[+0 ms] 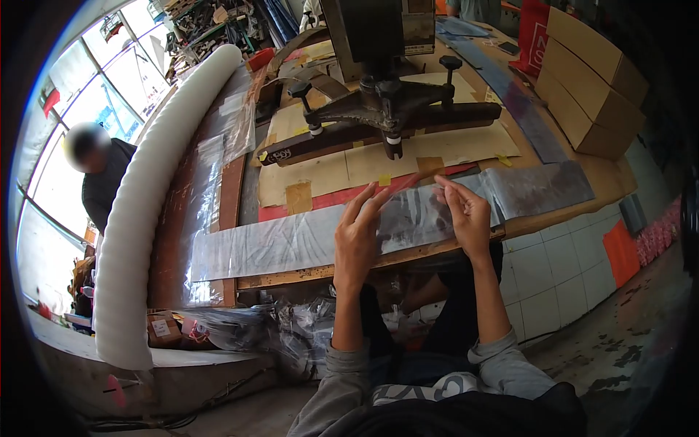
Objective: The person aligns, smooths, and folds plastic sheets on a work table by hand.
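My left hand (357, 227) is raised over the front edge of the worktable, its fingers bent together at the edge of a thin clear plastic film (409, 191). Across from it, my right hand (466, 213) pinches the other side of this film between thumb and fingers. The film is see-through, so its outline is hard to make out. Beneath both hands lies a long greyish clear plastic strip (273, 244) along the table's front. Beyond my fingertips stands a dark metal press head (389, 113) with a long bar above tan board (342, 171).
A long white foam roll (138, 211) lies along the left side, with a person (105, 171) behind it. Cardboard boxes (590, 87) stand at the right beside a red bag (534, 33). Crumpled clear plastic (291, 335) hangs below the table's front edge.
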The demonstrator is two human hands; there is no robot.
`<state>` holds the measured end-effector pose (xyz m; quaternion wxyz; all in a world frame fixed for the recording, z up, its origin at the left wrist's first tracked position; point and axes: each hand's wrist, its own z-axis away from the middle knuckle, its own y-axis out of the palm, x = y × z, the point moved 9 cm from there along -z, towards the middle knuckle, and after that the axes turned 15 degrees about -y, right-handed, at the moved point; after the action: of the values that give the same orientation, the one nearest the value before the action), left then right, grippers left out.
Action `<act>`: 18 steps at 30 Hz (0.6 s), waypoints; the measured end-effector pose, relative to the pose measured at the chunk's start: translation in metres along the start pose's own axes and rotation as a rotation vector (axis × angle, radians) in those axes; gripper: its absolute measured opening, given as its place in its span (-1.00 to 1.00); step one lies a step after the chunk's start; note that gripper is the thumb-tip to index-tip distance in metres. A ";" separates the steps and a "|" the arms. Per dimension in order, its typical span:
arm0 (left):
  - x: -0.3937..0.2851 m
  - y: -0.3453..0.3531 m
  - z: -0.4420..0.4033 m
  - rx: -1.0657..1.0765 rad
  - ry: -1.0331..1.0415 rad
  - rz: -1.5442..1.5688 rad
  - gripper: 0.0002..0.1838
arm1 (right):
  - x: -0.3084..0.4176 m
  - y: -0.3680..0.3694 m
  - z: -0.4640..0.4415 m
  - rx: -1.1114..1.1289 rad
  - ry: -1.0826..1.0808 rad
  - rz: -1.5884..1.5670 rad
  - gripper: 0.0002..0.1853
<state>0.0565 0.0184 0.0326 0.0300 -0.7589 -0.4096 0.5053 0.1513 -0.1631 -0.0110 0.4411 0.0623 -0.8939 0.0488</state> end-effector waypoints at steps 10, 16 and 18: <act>-0.020 -0.002 0.068 0.255 0.075 0.076 -0.57 | -0.011 0.003 -0.007 0.101 0.225 -0.171 -0.56; -0.030 0.000 0.101 0.331 0.167 -0.054 -0.54 | -0.001 0.020 -0.018 0.216 0.174 -0.320 -0.49; -0.029 0.000 0.105 0.325 0.180 -0.103 -0.48 | 0.018 0.021 -0.019 0.163 0.152 -0.369 -0.48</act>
<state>-0.0314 -0.0391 0.0024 0.2147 -0.7641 -0.3565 0.4929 0.1522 -0.1413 0.0138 0.5023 0.2566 -0.8246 0.0438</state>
